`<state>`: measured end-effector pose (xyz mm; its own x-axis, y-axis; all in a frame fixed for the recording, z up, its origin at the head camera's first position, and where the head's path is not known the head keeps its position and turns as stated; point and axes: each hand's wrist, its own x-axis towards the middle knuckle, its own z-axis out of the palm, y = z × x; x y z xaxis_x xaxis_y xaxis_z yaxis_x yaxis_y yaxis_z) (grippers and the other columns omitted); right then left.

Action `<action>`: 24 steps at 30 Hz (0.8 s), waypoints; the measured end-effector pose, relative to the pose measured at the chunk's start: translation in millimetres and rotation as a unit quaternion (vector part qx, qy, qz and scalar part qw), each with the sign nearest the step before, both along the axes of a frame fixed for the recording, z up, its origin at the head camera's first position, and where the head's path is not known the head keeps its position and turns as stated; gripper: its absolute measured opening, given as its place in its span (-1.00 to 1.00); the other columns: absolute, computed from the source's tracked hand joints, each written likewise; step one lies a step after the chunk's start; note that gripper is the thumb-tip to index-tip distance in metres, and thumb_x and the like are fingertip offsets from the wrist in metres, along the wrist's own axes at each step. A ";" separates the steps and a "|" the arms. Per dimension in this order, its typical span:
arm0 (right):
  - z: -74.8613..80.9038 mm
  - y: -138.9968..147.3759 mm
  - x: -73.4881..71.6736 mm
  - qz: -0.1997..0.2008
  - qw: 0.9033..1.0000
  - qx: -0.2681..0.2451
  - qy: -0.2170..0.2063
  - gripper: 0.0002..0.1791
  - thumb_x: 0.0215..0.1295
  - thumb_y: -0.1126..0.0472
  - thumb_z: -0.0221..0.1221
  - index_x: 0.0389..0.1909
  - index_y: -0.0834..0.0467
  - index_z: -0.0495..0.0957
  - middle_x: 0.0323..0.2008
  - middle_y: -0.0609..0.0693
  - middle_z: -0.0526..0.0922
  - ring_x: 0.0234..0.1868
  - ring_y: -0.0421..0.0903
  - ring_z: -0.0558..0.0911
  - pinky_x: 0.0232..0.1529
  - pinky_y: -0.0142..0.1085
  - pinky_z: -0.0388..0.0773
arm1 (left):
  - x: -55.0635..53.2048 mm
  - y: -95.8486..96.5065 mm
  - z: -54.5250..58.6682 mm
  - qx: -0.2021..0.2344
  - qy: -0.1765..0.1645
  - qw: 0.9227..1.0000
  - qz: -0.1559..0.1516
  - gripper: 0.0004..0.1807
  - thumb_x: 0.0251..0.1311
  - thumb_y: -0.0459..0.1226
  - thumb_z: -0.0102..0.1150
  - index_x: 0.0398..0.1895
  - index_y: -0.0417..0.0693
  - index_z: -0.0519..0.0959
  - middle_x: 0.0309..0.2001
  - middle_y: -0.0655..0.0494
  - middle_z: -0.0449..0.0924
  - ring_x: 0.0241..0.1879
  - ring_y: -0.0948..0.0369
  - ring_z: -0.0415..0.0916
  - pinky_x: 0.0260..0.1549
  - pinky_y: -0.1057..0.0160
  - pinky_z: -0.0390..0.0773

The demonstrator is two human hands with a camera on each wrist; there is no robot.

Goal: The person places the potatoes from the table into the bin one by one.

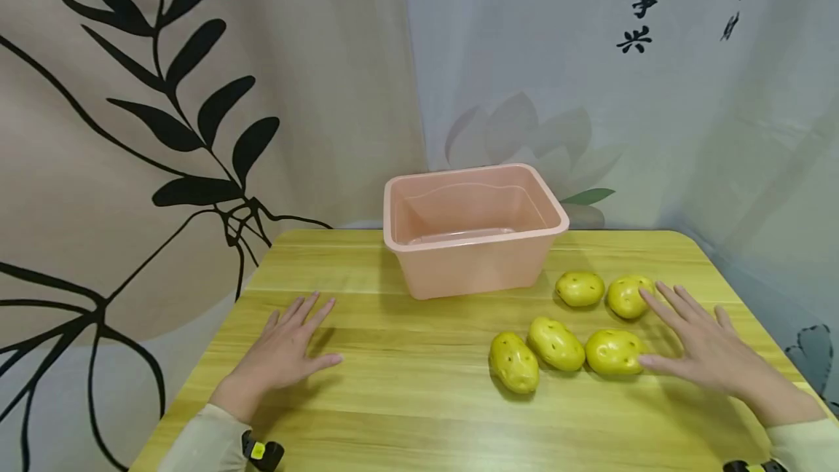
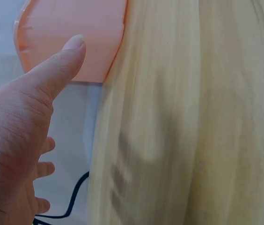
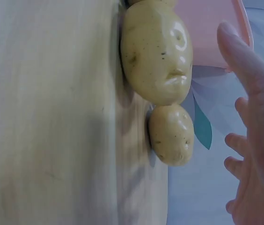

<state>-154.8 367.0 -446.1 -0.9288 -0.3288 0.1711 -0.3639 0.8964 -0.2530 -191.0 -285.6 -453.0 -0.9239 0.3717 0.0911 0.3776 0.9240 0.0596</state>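
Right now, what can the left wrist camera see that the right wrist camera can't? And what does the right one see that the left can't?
Only the left wrist view shows the left hand and a thick black curved line on the cloth behind the table.

Only the right wrist view shows the right hand, yellow potatoes and a green leaf on the cloth.

Both show part of the pink box, the wooden table and some pale cloth.
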 end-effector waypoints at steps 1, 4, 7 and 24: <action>1.2 -1.0 -0.6 0.001 1.000 -0.001 -0.001 0.12 0.10 -0.23 0.31 0.55 -0.09 -0.17 0.53 0.10 -0.21 0.48 0.28 -0.20 0.06 0.52 -0.51 | 0.0 0.7 1.3 0.002 0.001 1.000 -0.002 0.04 0.05 0.40 0.05 0.54 0.25 -0.05 0.51 -0.09 -0.14 0.43 -0.21 -0.07 0.16 -0.47 -0.01; 4.6 -3.9 -2.4 0.004 1.000 -0.001 0.005 0.12 0.10 -0.23 0.30 0.55 -0.10 -0.17 0.52 0.12 -0.19 0.47 0.28 -0.18 0.07 0.52 -0.51 | -0.9 3.6 5.6 0.007 0.001 1.000 -0.005 0.04 0.06 0.39 0.07 0.54 0.21 -0.03 0.52 -0.08 -0.15 0.43 -0.21 -0.10 0.17 -0.46 -0.03; 7.5 -6.6 -4.4 0.009 1.000 -0.002 0.014 0.11 0.11 -0.22 0.30 0.55 -0.09 -0.16 0.52 0.14 -0.16 0.47 0.27 -0.16 0.09 0.50 -0.53 | -3.3 7.4 10.0 0.007 0.001 1.000 -0.009 0.05 0.06 0.40 0.05 0.54 0.18 -0.04 0.52 -0.08 -0.17 0.45 -0.19 -0.15 0.20 -0.44 -0.07; 34.1 -37.7 -34.9 0.006 1.000 -0.003 -0.003 0.09 0.16 -0.29 0.23 0.55 -0.07 -0.18 0.49 0.25 -0.08 0.44 0.35 -0.07 0.12 0.53 -0.31 | -25.4 29.7 37.2 0.005 0.019 0.999 -0.040 0.08 0.06 0.45 -0.04 0.55 0.17 -0.09 0.52 -0.07 -0.16 0.46 -0.16 -0.16 0.23 -0.41 -0.05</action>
